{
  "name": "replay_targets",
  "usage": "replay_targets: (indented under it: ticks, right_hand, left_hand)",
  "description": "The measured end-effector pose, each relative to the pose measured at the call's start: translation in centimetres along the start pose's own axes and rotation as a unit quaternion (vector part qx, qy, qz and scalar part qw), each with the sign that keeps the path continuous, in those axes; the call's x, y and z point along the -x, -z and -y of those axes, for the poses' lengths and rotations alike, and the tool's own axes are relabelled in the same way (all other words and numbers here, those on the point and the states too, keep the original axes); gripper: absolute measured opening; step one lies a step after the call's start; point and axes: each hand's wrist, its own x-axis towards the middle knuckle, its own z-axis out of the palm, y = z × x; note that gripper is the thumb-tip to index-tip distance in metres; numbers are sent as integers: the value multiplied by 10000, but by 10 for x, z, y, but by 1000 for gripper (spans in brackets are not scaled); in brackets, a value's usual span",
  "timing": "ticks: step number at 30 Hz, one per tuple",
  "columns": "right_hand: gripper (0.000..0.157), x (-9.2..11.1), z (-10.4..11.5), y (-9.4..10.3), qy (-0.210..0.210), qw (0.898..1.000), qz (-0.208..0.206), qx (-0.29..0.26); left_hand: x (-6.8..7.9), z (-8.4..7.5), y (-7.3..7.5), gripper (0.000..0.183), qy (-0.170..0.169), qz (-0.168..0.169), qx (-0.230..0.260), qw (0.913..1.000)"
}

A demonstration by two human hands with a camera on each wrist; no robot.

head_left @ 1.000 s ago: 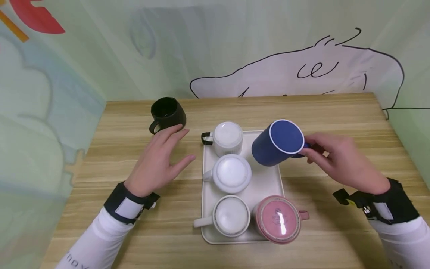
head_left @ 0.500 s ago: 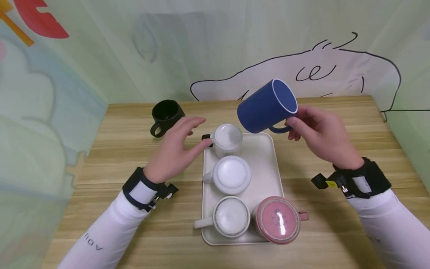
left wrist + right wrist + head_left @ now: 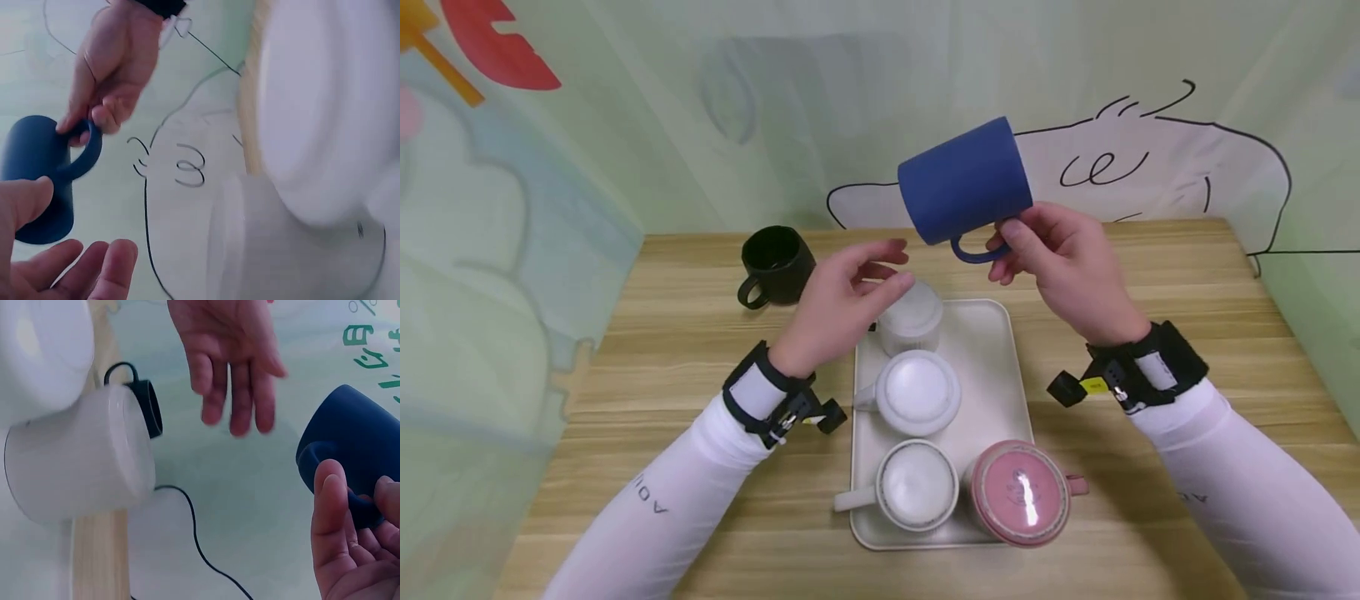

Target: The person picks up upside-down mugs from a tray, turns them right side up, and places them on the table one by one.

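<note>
A blue mug (image 3: 962,183) is tilted on its side in the air above the tray's far end. My right hand (image 3: 1067,267) grips it by the handle, which hangs below the body. Just left of the mug and lower, my left hand (image 3: 850,296) reaches with loosely bent fingers and holds nothing. In the left wrist view its thumb overlaps the blue mug (image 3: 37,150), though the right wrist view shows a gap between the left hand (image 3: 231,369) and the mug. The left hand partly covers an upturned white mug (image 3: 912,317) on the tray.
The pale tray (image 3: 992,375) also bears two upturned white mugs, one in the middle (image 3: 917,392) and one nearer (image 3: 917,485), plus an upturned pink mug (image 3: 1021,492). A black mug (image 3: 777,265) stands upright at the back left of the wooden table (image 3: 700,375).
My right hand has lifted the blue mug off the tray area, moving it up and left while tipping it sideways. My left hand has moved right, from near the black mug toward the blue one.
</note>
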Motion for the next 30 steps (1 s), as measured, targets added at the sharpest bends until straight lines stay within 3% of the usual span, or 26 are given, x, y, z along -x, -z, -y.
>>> replay_targets:
  ticks: [6,10,14,22,30]
  right_hand:
    - [27,-5,-2,-17,-222,9947,340,-949]
    - [29,-6,-5,-26,-300,9912,393,-1228]
    - [32,-7,-7,-34,-310,9893,371,-1379]
    - [34,-10,-8,-38,-423,9880,504,-1398]
    - [40,-8,-6,-28,-651,9892,1005,-843]
  left_hand:
    - [-13,-8,-15,36,276,-13,1150,9930]
    - [-16,-11,-22,33,606,-169,1794,9818]
    - [-16,-11,-23,29,697,-395,2217,9718]
    - [-16,-10,-21,28,384,-692,2322,9694]
    - [-14,-3,-12,27,110,-964,1861,9777]
